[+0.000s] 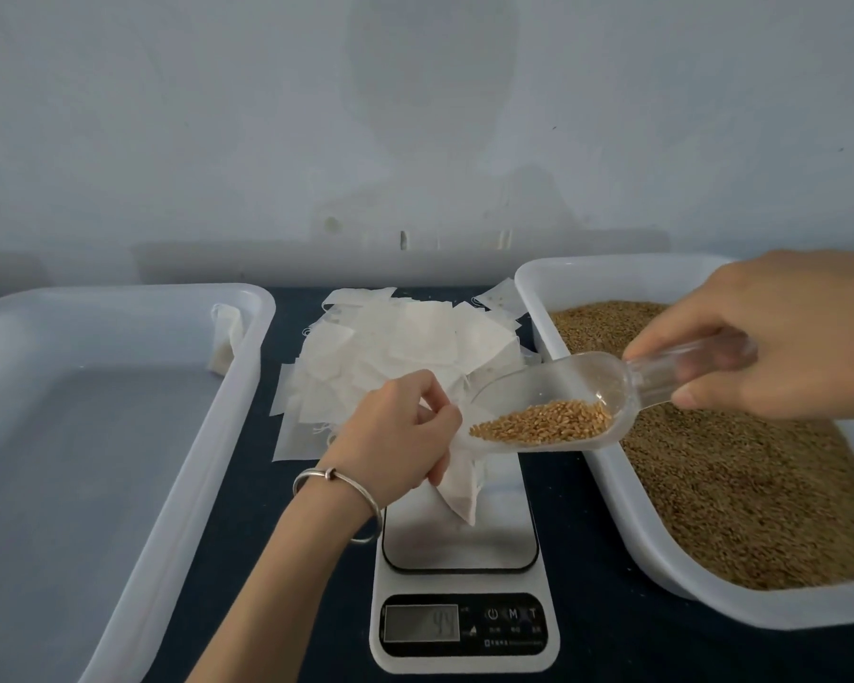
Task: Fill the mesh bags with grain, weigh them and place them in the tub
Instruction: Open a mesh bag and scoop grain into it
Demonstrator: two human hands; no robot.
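— Where is the mesh bag (pixel 457 490) held?

— Over the scale (pixel 464 544), pinched at its mouth by the left hand (pixel 400 426).

— And the scoop (pixel 548 411)?

— Gripped by the right hand (pixel 760 337), its long axis angled down-left, its lip brought just beside the bag's mouth. The grain (pixel 543 421) is likely to be tipped leftward; the tub (pixel 119 436) is left waiting.

Scale (pixel 462 574) at centre front on the table (pixel 592 608). Pile of bags (pixel 390 352) behind the scale. Tub (pixel 119 436) to the left, one filled bag (pixel 225 345) in its far right corner. Tray (pixel 661 559) of grain (pixel 740 490) to the right.
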